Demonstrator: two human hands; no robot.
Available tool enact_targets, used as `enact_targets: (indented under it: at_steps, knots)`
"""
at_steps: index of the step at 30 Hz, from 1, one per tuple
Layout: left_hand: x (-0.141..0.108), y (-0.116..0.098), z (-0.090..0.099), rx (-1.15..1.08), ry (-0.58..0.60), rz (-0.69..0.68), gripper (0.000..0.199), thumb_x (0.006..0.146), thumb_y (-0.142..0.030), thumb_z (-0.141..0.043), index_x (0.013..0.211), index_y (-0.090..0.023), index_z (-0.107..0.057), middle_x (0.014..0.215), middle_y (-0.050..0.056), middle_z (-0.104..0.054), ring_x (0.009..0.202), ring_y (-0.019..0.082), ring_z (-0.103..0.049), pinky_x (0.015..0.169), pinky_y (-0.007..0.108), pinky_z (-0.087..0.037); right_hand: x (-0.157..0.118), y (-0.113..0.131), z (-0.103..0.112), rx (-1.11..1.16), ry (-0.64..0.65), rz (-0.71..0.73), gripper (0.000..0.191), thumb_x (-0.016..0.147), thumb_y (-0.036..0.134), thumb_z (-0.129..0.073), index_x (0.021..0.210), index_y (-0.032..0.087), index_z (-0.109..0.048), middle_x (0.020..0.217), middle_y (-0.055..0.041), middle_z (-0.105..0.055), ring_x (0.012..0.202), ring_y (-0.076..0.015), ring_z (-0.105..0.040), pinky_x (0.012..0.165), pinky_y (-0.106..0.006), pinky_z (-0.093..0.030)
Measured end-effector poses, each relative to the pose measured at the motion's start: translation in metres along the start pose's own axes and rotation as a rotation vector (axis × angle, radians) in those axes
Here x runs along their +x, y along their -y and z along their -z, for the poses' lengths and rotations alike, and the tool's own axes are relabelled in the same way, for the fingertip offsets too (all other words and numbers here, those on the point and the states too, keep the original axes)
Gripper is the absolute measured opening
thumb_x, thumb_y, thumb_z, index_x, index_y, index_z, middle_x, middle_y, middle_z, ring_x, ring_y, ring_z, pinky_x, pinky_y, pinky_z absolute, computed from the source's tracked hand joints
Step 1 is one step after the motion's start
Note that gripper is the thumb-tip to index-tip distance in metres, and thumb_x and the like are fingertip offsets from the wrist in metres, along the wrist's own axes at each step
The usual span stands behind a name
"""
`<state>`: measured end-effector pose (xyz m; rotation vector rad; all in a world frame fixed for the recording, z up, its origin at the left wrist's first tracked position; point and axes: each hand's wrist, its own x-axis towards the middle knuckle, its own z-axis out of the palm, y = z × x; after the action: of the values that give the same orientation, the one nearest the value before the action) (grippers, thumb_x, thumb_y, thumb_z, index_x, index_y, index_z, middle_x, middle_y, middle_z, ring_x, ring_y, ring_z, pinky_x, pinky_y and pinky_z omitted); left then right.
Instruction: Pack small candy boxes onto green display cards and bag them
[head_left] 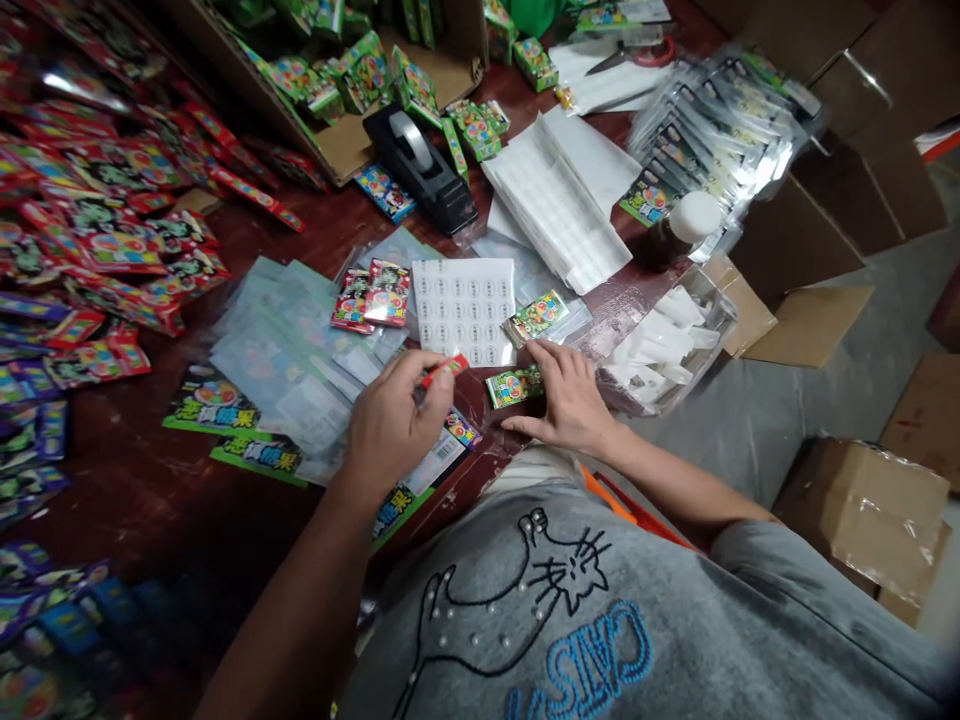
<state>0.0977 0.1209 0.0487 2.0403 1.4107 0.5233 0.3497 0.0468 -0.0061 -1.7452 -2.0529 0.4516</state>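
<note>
Dark-red tabletop [127, 465] lies beneath one small, red-and-green packet [457, 365].

The person wears a grey top [690, 620] with a short sleeve [784, 570] showing on the right. Across its front runs a whiskered cat [570, 578] in black outline, dotted with round pearly beads [505, 641], beside textured blue lettering [600, 655] reading CATS. The left hand [397, 420] and right hand [574, 402] are bare.

Dim, cool light; glare on clear plastic packets [720, 140] far right; red candy boxes [112, 170] left blurred; near-left corner dark, edges stretched.
</note>
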Motion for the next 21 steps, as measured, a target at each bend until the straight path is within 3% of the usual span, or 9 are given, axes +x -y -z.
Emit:
enact_targets:
  at_steps: [3,7,11,15,18,19,21]
  knots:
    - [-0.001,-0.005,-0.009,-0.057,-0.01,0.24,0.044,0.108,-0.057,-0.041,0.128,-0.023,-0.06,0.062,-0.003,-0.068,0.064,0.024,-0.073,0.068,0.034,-0.051,0.001,0.007,0.005,-0.057,-0.044,-0.107,0.116,0.082,0.101,-0.053,0.157,0.012,-0.049,0.145,-0.0254,-0.062,0.125,-0.0424,-0.057,0.106,-0.06,-0.047]
    - [0.003,-0.004,-0.023,-0.038,-0.084,0.246,0.039,0.106,-0.057,-0.046,0.12,-0.023,-0.06,0.057,-0.005,-0.063,0.058,0.022,-0.07,0.064,0.032,-0.044,0.009,0.026,-0.017,-0.078,-0.053,-0.161,0.111,0.085,0.098,-0.053,0.154,0.011,-0.052,0.139,-0.0246,-0.064,0.117,-0.0396,-0.057,0.104,-0.059,-0.048]
    - [0.007,0.008,-0.029,-0.094,-0.048,0.192,0.036,0.106,-0.057,-0.048,0.11,-0.024,-0.062,0.073,-0.002,-0.068,0.06,0.018,-0.068,0.062,0.03,-0.044,0.01,0.02,-0.025,-0.024,-0.01,-0.104,0.087,0.094,0.064,-0.067,0.158,0.008,-0.046,0.148,-0.0273,-0.058,0.128,-0.0443,-0.055,0.109,-0.065,-0.047]
    - [0.008,0.016,-0.035,-0.117,0.036,0.051,0.034,0.107,-0.05,-0.049,0.104,-0.022,-0.068,0.091,0.004,-0.074,0.078,0.02,-0.073,0.077,0.033,-0.055,0.009,-0.021,0.004,0.168,0.066,0.252,0.093,0.091,0.027,-0.066,0.172,0.013,-0.022,0.16,-0.0269,-0.048,0.146,-0.0435,-0.049,0.118,-0.066,-0.047]
    - [0.001,0.012,-0.037,0.039,0.046,-0.133,0.036,0.102,-0.049,-0.061,0.117,-0.019,-0.073,0.142,0.018,-0.069,0.123,0.032,-0.069,0.104,0.045,-0.055,0.017,-0.046,0.021,0.259,0.179,0.524,0.094,0.1,0.024,-0.063,0.177,0.017,-0.01,0.168,-0.0269,-0.041,0.157,-0.0401,-0.044,0.126,-0.063,-0.045]
    - [-0.003,0.009,-0.037,0.112,0.069,-0.181,0.046,0.097,-0.051,-0.069,0.128,-0.018,-0.071,0.156,0.02,-0.061,0.133,0.037,-0.063,0.111,0.05,-0.051,0.021,-0.05,0.022,0.28,0.216,0.574,0.094,0.103,0.027,-0.063,0.178,0.018,-0.007,0.17,-0.027,-0.039,0.16,-0.0393,-0.041,0.129,-0.061,-0.043]
    - [-0.01,0.003,-0.036,0.236,0.151,-0.229,0.074,0.086,-0.05,-0.083,0.148,-0.017,-0.06,0.163,0.022,-0.055,0.141,0.043,-0.056,0.115,0.058,-0.046,0.027,-0.054,0.018,0.309,0.281,0.625,0.102,0.105,0.039,-0.067,0.178,0.019,0.0,0.174,-0.0269,-0.035,0.164,-0.0384,-0.037,0.132,-0.059,-0.04]
